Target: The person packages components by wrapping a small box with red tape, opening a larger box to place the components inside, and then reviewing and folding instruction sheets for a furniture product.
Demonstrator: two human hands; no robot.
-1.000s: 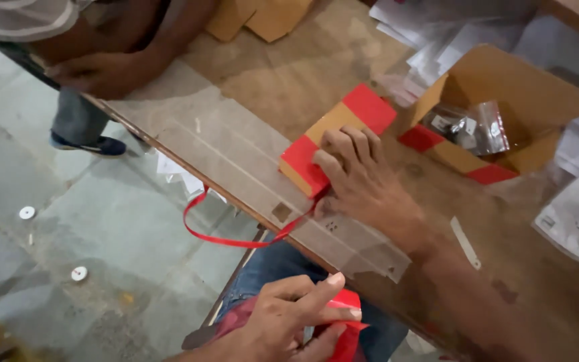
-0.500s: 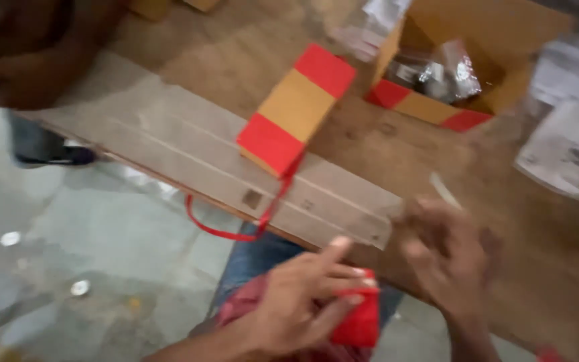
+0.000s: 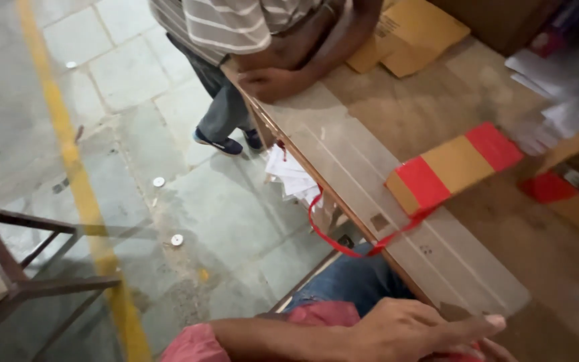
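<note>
1. Head view: our left hand (image 3: pixel 403 328) rests low at the tabletop's near edge, fingers closed over something red, likely the tape roll; our right hand is out of sight.
2. We see the cardboard box (image 3: pixel 454 167) near that edge, banded twice with red tape (image 3: pixel 343 234); one strand still trails off uncut.

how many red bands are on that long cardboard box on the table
2. On the long cardboard box, one red band wraps the near end, where the loose red tape strip hangs off the table edge, and one red band wraps the far end. Its underside is hidden.
</note>
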